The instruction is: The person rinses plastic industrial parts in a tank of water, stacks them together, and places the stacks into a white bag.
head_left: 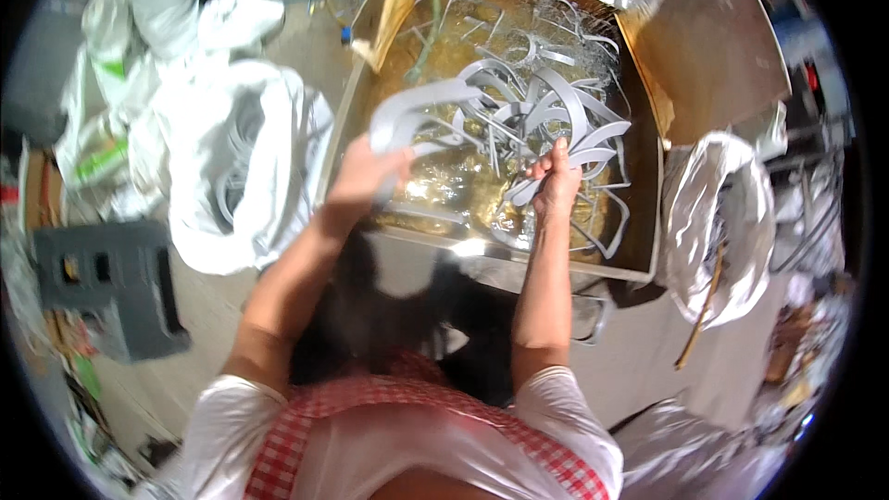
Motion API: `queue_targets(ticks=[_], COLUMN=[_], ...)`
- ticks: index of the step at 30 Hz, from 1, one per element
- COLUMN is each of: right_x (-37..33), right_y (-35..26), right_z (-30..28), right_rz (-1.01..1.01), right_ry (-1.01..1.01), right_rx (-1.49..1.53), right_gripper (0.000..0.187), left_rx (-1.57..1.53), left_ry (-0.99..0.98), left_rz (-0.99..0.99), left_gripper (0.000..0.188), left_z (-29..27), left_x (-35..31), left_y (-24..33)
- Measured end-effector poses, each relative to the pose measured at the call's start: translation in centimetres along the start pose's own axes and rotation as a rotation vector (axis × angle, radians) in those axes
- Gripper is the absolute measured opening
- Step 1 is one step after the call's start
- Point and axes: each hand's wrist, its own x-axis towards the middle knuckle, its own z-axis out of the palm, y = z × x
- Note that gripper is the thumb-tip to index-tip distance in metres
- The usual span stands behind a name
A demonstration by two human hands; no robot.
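Note:
Both my hands are over a shallow metal tub point(654, 222) of brownish water in front of me. My left hand point(369, 176), smeared by motion, is closed round some curved grey strips point(417, 100) at the tub's left side. My right hand point(556, 183) grips a bunch of similar curved grey strips point(593, 141), its thumb pointing away from me. Between the hands more of these bent strips lie tangled, and I cannot tell which are held and which lie loose. Others sit in the water at the far side, where it splashes.
To the left stands a white sack point(287, 120) with grey curved pieces inside, beside a dark plastic stool point(106, 278). A second white sack point(681, 250) with a stick point(708, 301) is at the right. A greenish hose point(431, 18) hangs into the tub's far left.

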Motion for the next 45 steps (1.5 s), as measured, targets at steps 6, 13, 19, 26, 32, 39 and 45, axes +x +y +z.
queue_targets(ticks=[6,13,19,26,32,39,45], right_x=[-0.6,0.1,-2.7,-3.0,-1.8,1.6,2.0], right_y=[0.6,-2.4,-4.5,-2.2,-0.1,4.5,2.5], right_z=[1.1,-2.3,-1.2,1.2,3.5,4.3,2.9], right_rz=[-0.098,-0.084,0.186,0.442,0.376,0.078,-0.110], right_ry=[-0.010,-0.140,-0.630,-0.818,-0.742,-0.065,0.069], right_rx=[-0.082,-0.418,-0.626,-0.438,-0.444,-0.349,-0.348], right_gripper=[0.018,0.036,0.032,0.028,0.027,0.021,0.022], left_rx=[1.684,1.207,0.340,0.354,0.157,0.300,-0.328], left_ry=[-0.332,0.087,0.201,0.001,-0.140,0.073,0.404], left_rz=[0.132,0.205,0.398,0.268,0.238,0.218,-0.055], left_gripper=[0.023,0.025,0.045,0.058,0.041,0.017,0.029], left_z=[0.4,5.1,5.1,0.7,-1.9,1.1,-1.9], left_x=[-1.5,0.1,0.9,1.0,1.7,1.5,2.5], left_y=[-4.6,-2.4,-0.3,-2.1,-2.9,-0.6,-0.6])
